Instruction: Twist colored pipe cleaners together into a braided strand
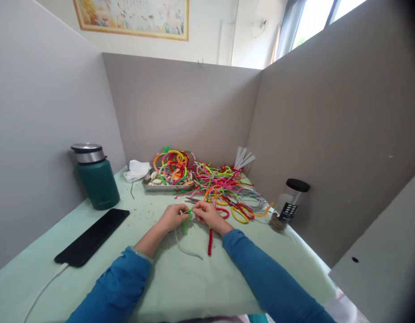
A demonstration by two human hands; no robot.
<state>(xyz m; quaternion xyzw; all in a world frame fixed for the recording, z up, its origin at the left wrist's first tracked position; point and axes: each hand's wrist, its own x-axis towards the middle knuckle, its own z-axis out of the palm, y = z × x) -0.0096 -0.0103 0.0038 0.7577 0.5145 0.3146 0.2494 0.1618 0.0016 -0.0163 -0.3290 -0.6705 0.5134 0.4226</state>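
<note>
My left hand (174, 217) and my right hand (206, 212) meet over the middle of the table, fingertips pinched close together. Between them is a small green fuzzy piece (186, 223), which hangs down below the fingertips. Both hands grip it, the left from its left side and the right from its right. A thin grey cord (186, 252) trails on the cloth below my left hand. Under my right hand a red fuzzy stem (209, 244) sticks out toward me. Scissors (191, 200) lie just behind the hands, partly hidden.
Behind are a metal tray (165, 187) of colourful pieces, a heap of fuzzy stems (221, 179), white strips (243, 159) and tissue (137, 170). At left stand a green bottle (99, 184) and a phone (93, 235) with its cable; at right, a black-lidded jar (290, 204). Grey partitions surround the table.
</note>
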